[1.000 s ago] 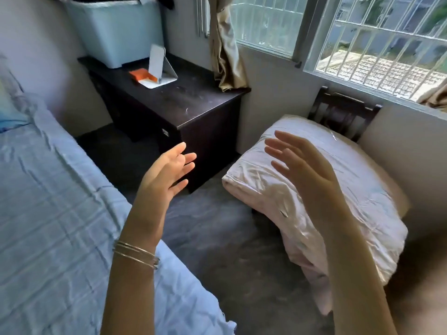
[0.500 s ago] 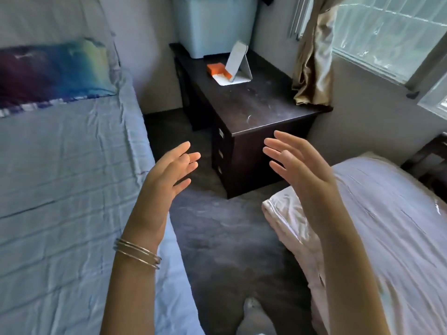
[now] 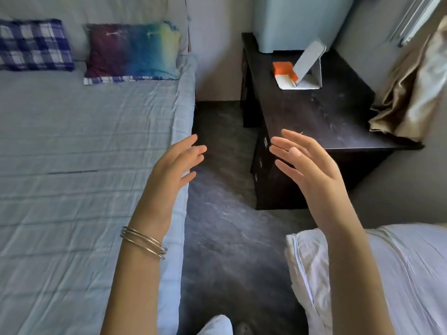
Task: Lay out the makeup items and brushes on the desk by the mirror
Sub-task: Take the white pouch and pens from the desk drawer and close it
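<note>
A dark wooden desk stands at the upper right. On its far part a small folding mirror leans on a white stand, with an orange box just left of it. My left hand is raised over the bed's edge, fingers straight and empty. My right hand is raised in front of the desk's near corner, fingers spread, holding nothing. No makeup items or brushes show.
A bed with a pale blue sheet fills the left, with two pillows at its head. A light blue bin stands at the desk's back. A tan curtain hangs right. A white pillow lies lower right. Dark floor runs between.
The view has swung left, away from the window and chair towards the bed and desk. Both hands stay raised and empty in the same pose.
</note>
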Demonstrator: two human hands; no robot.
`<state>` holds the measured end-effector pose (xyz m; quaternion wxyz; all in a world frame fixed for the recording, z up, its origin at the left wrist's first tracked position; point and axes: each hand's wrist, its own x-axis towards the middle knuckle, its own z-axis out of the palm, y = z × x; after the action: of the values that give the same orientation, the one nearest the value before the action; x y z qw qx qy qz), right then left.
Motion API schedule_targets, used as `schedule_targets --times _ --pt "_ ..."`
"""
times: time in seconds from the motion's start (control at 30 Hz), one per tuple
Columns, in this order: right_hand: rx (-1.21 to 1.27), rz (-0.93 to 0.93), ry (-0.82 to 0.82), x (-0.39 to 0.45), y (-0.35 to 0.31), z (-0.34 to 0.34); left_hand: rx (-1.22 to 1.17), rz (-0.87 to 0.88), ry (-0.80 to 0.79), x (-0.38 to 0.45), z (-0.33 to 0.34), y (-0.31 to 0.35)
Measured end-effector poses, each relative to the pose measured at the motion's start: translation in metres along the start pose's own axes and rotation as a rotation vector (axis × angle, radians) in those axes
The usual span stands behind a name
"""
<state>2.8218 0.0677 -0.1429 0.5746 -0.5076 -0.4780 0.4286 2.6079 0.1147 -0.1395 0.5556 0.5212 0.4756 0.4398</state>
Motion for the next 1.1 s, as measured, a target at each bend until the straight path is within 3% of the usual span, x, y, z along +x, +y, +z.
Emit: schedule_targets --times 0.23,0.6,0.73,1.1 --pt "-0.016 0.017 -0.126 0.085 0.021 0.026 -0.044 -0.031 0.092 0.071 -0.015 -0.010" --pt "-0.082 -0.058 -0.124 0.262 0.025 0.079 -0.040 0.055 0.038 0.250 -0.057 0.027" --pt "-0.084 -0.006 -0.157 0.311 0.037 0.095 -0.063 0.057 0.028 0.300 -0.073 0.037" --pt "-0.041 -0.019 -0.171 0.482 0.072 0.096 -0.104 0.031 0.077 0.458 -0.075 0.025"
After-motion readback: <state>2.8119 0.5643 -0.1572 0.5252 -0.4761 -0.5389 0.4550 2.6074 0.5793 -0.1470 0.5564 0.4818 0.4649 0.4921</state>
